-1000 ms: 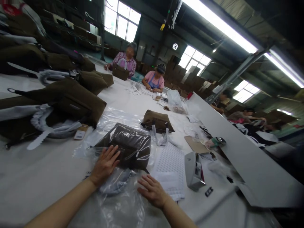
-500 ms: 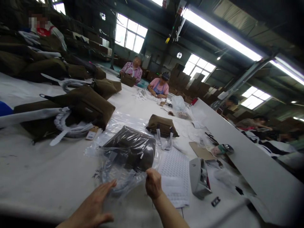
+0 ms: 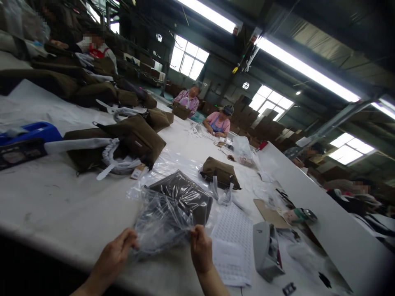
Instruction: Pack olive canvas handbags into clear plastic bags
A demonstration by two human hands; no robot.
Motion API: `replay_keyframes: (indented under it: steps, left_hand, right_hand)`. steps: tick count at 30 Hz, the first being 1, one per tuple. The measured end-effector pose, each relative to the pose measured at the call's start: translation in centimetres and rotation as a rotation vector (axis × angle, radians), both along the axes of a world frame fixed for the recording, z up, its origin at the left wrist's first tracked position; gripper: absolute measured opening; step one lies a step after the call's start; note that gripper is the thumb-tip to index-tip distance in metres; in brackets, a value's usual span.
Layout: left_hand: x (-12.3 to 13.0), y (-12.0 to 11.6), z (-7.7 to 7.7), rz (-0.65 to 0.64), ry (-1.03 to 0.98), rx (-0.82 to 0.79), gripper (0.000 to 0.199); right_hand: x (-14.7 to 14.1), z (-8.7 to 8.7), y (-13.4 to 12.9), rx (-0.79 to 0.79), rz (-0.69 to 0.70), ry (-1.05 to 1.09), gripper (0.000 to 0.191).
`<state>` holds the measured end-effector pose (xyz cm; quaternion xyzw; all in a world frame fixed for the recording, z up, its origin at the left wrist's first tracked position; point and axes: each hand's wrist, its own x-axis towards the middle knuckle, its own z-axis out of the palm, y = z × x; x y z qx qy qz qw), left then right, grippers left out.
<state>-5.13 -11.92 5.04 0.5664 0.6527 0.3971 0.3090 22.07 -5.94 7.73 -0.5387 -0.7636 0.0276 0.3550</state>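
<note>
A dark brown bag (image 3: 185, 193) lies on the white table in front of me, inside a clear plastic bag (image 3: 160, 224). My left hand (image 3: 119, 248) is closed on the near left edge of the plastic. On the right, my right hand (image 3: 200, 246) pinches the plastic's near right edge in a fist. The plastic is stretched and wrinkled between both hands. Just beyond, a smaller brown bag (image 3: 219, 172) with wrapped handles sits on the table. To the left lies a larger brown bag (image 3: 138, 139) with a white-wrapped handle and a paper tag.
Printed sheets (image 3: 233, 242) lie right of my right hand, beside a grey box-like holder (image 3: 265, 253) and a bottle (image 3: 299, 216). A blue tape dispenser (image 3: 33, 133) stands at the left. A white partition (image 3: 308, 193) runs along the right. Several people work farther off.
My left hand, open with fingers spread before, has closed on the plastic bag's edge. My right hand keeps its hold. The camera view has shifted left.
</note>
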Motion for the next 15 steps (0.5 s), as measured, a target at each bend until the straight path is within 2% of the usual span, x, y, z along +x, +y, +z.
replay_keyframes:
  steps: [2,5,7,8,10,12,14,15]
  left_hand:
    - [-0.7,-0.3,-0.1,0.04,-0.034,0.001,0.039]
    - [-0.5,-1.3,-0.5,-0.102,0.072,0.141,0.055]
    - [0.0,-1.7,-0.8,-0.185,0.119,0.166,0.037]
    - [0.0,-1.6,-0.9,-0.195,0.088,0.131,0.029]
    - [-0.8,-1.0,-1.3,-0.181,-0.049,0.003,0.036]
    - [-2.6,-0.1,-1.7,-0.185,-0.15,-0.162,0.041]
    - [-4.7,0.7,-1.8,-0.155,-0.124,-0.267,0.04]
    - [-5.4,0.9,-1.5,-0.073,-0.068,-0.261,0.039]
  right_hand:
    - [-0.4,-0.2,-0.2,-0.048,-0.039,0.011,0.027]
    - [-0.9,-0.6,-0.4,-0.122,-0.079,0.044,0.028]
    - [-1.0,-0.6,-0.6,-0.153,-0.085,0.075,0.029]
    - [-1.0,-0.5,-0.8,-0.167,-0.07,0.087,0.029]
    - [-1.1,-0.1,-1.2,-0.193,0.016,0.104,0.027]
    - [-1.5,0.5,-1.4,-0.244,0.126,0.118,0.024]
    - [-2.3,0.8,-1.4,-0.325,0.151,0.131,0.023]
    - [-2.8,0.8,-1.2,-0.37,0.124,0.135,0.023]
